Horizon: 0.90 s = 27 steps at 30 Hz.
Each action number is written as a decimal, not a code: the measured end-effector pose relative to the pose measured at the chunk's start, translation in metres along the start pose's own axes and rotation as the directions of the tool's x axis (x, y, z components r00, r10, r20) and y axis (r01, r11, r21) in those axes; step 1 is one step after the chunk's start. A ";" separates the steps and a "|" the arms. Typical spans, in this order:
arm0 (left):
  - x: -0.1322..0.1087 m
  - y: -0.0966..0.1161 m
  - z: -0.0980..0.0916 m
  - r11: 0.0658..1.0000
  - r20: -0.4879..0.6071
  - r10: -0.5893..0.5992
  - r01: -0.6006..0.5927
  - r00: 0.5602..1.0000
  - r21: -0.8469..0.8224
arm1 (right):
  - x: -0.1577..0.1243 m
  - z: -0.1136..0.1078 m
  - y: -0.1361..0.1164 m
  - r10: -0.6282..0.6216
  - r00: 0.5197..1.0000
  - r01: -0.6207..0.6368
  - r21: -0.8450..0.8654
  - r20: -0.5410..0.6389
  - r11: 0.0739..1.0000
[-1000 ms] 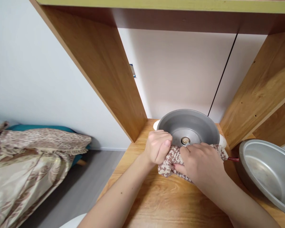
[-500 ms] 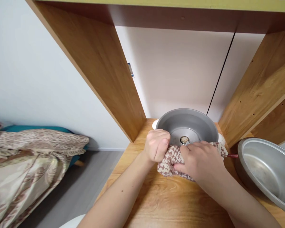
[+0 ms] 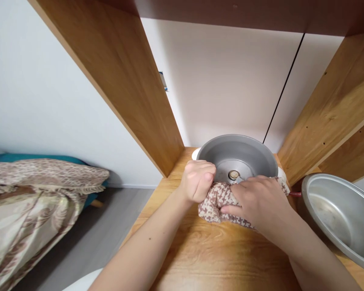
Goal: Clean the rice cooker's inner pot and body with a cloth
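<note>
A grey round rice cooker body [image 3: 239,146] with a small round centre piece [image 3: 233,175] in its floor stands on the wooden surface, with white parts at both sides. My left hand [image 3: 198,180] is closed over its near left rim, beside a patterned brown and cream cloth [image 3: 216,202]. The cloth drapes over the near edge and hides it. My right hand [image 3: 259,202] presses on the cloth, thumb and fingers bent around it. What lies beneath the cloth is hidden.
A silver metal pot [image 3: 336,206] rests to the right, with a red strip [image 3: 295,194] beside it. Wooden panels [image 3: 130,81] rise on both sides of a white back wall [image 3: 230,81]. Fabric [image 3: 45,194] drapes a teal seat at left.
The whole view has shifted slightly, so the shelf edge at the top has left the frame. Both hands keep nearly the same hold on the rim and cloth.
</note>
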<state>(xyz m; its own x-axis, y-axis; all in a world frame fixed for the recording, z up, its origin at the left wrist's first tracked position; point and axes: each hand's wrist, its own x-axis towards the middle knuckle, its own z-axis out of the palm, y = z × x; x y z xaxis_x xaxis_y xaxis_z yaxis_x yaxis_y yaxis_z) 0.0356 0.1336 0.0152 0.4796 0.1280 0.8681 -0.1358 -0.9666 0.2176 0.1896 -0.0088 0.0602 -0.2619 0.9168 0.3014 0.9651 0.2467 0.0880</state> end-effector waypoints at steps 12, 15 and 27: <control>0.001 -0.002 -0.001 0.999 0.012 0.043 -0.043 0.999 0.002 | -0.002 -0.007 0.008 0.008 0.997 -0.010 0.029 0.080 1.000; 0.000 -0.002 0.002 0.999 -0.027 0.037 -0.037 0.999 -0.011 | -0.003 -0.006 0.010 -0.019 0.998 0.018 0.017 0.060 1.000; 0.002 0.001 0.000 0.998 0.012 0.021 -0.022 1.000 0.067 | -0.003 -0.002 0.005 0.017 1.000 -0.018 0.015 0.020 1.000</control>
<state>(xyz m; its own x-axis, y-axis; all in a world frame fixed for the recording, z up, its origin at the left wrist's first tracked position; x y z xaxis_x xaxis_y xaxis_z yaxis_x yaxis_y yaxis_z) 0.0368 0.1326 0.0173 0.4868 0.1053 0.8671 -0.0877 -0.9818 0.1684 0.1950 -0.0116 0.0619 -0.2450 0.9272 0.2834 0.9695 0.2354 0.0680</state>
